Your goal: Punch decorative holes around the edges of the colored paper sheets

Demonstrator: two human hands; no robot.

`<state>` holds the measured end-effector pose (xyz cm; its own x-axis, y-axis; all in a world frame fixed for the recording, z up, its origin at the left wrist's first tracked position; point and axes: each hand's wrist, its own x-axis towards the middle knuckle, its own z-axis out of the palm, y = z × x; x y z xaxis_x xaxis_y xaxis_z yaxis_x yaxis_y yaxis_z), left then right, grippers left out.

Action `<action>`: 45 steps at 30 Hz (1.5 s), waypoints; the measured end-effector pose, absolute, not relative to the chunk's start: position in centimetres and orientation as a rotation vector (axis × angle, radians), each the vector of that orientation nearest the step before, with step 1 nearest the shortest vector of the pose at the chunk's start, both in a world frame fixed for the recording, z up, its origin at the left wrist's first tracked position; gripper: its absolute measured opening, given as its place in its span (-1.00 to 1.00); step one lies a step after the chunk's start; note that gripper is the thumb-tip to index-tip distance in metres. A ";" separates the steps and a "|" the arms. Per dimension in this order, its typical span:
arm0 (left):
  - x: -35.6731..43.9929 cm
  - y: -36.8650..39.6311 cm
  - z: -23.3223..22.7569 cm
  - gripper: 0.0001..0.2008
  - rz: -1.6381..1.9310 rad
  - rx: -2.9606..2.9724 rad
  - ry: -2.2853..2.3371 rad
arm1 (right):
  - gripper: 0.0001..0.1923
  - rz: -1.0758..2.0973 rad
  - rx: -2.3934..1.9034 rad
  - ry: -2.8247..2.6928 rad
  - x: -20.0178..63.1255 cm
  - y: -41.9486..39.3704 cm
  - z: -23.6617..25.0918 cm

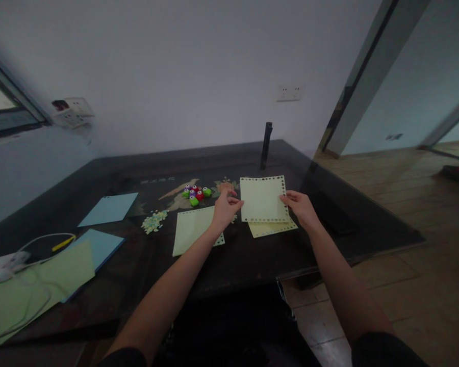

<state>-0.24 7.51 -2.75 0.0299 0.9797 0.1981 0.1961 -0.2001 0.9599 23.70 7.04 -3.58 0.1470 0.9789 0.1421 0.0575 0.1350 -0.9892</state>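
Both hands hold one pale yellow punched sheet (262, 199) with holes along its edges. My left hand (225, 210) pinches its left edge and my right hand (300, 206) pinches its right edge. The sheet is just above another yellow sheet (271, 229) lying on the dark table (248, 255). A third pale yellow sheet (193, 230) lies flat under my left wrist. Small coloured paper punches (196, 194) cluster just beyond my left hand.
A heap of paper confetti (154, 221) lies left of the sheets. Blue sheets (109, 208) and a green sheet (42, 285) lie at the left, with a white cable (42, 238). A dark upright post (266, 145) stands at the table's back edge. Wooden floor lies right.
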 end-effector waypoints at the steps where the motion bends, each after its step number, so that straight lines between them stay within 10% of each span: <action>1: -0.1 7.3 -2.7 -0.72 1.243 1.548 1.255 | -0.67 0.929 -1.230 -1.214 23.9 7.2 -3.7; 18: 1.4 5.5 -4.0 -0.85 0.723 2.111 1.435 | -0.65 0.371 -1.774 -1.643 25.1 7.9 -4.6; 45: -3.5 4.4 0.6 -0.88 0.825 2.381 1.310 | -0.81 0.116 -1.669 -1.835 23.3 6.9 -3.7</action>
